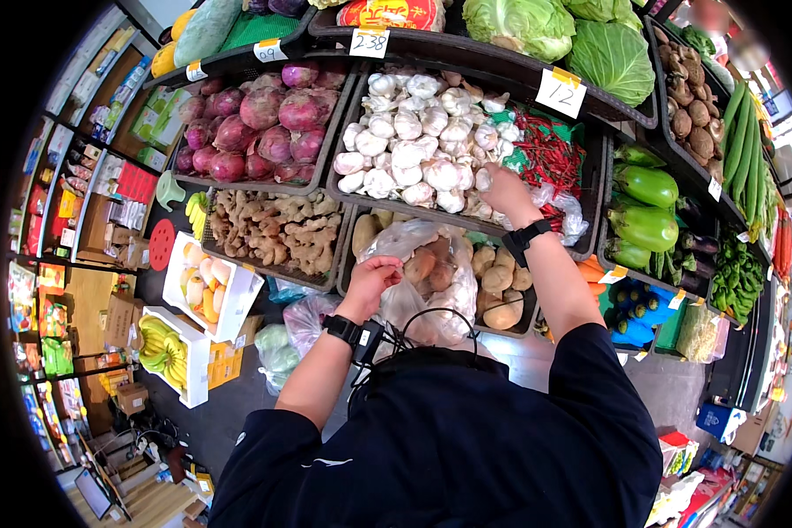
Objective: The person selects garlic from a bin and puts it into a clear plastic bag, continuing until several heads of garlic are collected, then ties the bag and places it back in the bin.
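Observation:
My right hand (509,195) reaches into a black crate of white garlic bulbs (406,125), its fingers down against a bulb at the right side of the heap. Whether they grip it is hidden. Dried red chillies (548,155) lie on green lining just right of that hand. Lower down, my left hand (371,285) has its thumb and fingers pinched together at the edge of a clear plastic bag (459,300). Round brown produce shows through the bag, which spreads over a crate of potatoes (498,277).
Red onions (261,129) and ginger (274,228) fill crates to the left. Cabbages (610,59) sit on the raised tier behind, with price cards along its edge. Green eggplants (643,224) are at right. White foam boxes, one with bananas (164,350), stand low at left. A black cable (439,310) loops before my body.

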Demonstrator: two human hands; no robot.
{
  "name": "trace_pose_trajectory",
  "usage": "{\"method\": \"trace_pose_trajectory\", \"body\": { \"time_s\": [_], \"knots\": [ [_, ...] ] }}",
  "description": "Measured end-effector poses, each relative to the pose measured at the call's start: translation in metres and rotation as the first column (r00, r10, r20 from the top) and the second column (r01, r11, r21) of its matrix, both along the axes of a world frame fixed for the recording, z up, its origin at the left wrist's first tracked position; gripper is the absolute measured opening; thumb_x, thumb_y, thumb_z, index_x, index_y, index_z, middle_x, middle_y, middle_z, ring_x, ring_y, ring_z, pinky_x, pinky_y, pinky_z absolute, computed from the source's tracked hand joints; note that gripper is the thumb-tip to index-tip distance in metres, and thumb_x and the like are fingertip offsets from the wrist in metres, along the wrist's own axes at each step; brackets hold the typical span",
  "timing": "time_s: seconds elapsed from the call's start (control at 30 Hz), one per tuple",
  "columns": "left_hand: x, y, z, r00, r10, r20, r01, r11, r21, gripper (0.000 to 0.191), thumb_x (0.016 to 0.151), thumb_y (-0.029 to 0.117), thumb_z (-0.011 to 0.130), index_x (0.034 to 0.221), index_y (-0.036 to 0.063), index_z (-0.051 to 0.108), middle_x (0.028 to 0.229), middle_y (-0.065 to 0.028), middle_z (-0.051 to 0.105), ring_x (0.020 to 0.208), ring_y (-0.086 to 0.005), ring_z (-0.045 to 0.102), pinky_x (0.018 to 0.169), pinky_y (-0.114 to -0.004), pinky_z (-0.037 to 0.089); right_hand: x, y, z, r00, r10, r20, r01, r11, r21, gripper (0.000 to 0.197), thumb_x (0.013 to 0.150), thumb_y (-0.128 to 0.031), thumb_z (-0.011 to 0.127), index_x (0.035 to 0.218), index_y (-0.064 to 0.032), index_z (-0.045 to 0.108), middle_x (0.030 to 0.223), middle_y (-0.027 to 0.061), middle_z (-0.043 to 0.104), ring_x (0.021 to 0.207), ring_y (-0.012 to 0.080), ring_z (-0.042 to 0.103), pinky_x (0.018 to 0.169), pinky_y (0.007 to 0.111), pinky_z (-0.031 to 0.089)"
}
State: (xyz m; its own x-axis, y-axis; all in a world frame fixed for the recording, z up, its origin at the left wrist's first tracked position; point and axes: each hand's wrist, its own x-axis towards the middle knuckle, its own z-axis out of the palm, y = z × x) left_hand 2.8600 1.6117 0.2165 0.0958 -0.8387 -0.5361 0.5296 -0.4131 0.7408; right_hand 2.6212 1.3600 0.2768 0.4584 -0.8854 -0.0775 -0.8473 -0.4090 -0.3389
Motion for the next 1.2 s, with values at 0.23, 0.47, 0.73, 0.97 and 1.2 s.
{"method": "trace_pose_trajectory", "body": {
  "time_s": [0.23, 0.47, 0.73, 0.97, 1.2],
  "knots": [
    [0.008, 0.018, 0.001, 0.999, -0.016, 0.040, 0.017, 1.000, -0.011, 0.014, 0.091, 0.001, 0.053, 0.100, 0.0009, 0.064, 0.091, -0.0061, 0.064, 0.080, -0.0158, 0.061, 0.078, -0.029, 0.051, -0.005, 0.028, 0.027, 0.989, -0.003, 0.150, -0.013, 0.994, 0.107, 0.057, 0.068, -0.023, 0.074, 0.119, -0.0030, 0.058, 0.106, 0.0228, 0.066, 0.099, 0.0382, 0.063, 0.086, 0.042, 0.050],
    [0.006, 0.012, 0.001, 0.995, -0.082, 0.056, 0.083, 0.996, -0.021, 0.013, 0.091, 0.000, 0.054, 0.097, 0.0012, 0.065, 0.091, -0.0062, 0.065, 0.079, -0.0157, 0.062, 0.077, -0.029, 0.051, -0.012, 0.036, 0.011, 0.968, 0.110, 0.226, -0.121, 0.992, 0.036, 0.062, 0.065, -0.028, 0.078, 0.121, -0.0050, 0.060, 0.105, 0.0214, 0.066, 0.098, 0.0354, 0.063, 0.087, 0.039, 0.049],
    [0.007, 0.020, -0.004, 0.996, -0.076, 0.038, 0.077, 0.997, -0.030, 0.013, 0.091, 0.000, 0.054, 0.096, 0.0011, 0.066, 0.090, -0.0061, 0.065, 0.079, -0.0156, 0.062, 0.077, -0.029, 0.051, -0.013, 0.013, 0.033, 0.859, -0.204, 0.470, 0.187, 0.979, 0.082, 0.060, 0.073, -0.043, 0.074, 0.102, 0.0080, 0.061, 0.093, 0.0226, 0.068, 0.087, 0.0340, 0.066, 0.078, 0.040, 0.051],
    [0.005, 0.027, 0.005, 0.999, -0.024, 0.027, 0.025, 0.999, -0.037, 0.014, 0.090, -0.001, 0.054, 0.097, 0.0004, 0.066, 0.090, -0.0070, 0.065, 0.079, -0.0156, 0.062, 0.077, -0.029, 0.051, 0.058, -0.006, 0.045, 0.953, -0.024, 0.303, 0.016, 1.000, 0.027, 0.055, 0.076, -0.046, 0.071, 0.098, 0.0033, 0.065, 0.092, 0.0223, 0.067, 0.085, 0.0377, 0.065, 0.077, 0.040, 0.050],
    [0.009, 0.028, 0.005, 0.998, -0.024, 0.054, 0.025, 1.000, -0.016, 0.013, 0.090, 0.000, 0.054, 0.098, -0.0005, 0.065, 0.093, -0.0072, 0.065, 0.079, -0.0170, 0.062, 0.076, -0.029, 0.052, 0.044, -0.001, 0.010, 0.820, -0.172, 0.546, 0.139, 0.985, 0.102, 0.056, 0.084, -0.043, 0.065, 0.111, 0.0062, 0.063, 0.103, 0.0236, 0.067, 0.098, 0.0357, 0.064, 0.085, 0.039, 0.050]
  ]
}}
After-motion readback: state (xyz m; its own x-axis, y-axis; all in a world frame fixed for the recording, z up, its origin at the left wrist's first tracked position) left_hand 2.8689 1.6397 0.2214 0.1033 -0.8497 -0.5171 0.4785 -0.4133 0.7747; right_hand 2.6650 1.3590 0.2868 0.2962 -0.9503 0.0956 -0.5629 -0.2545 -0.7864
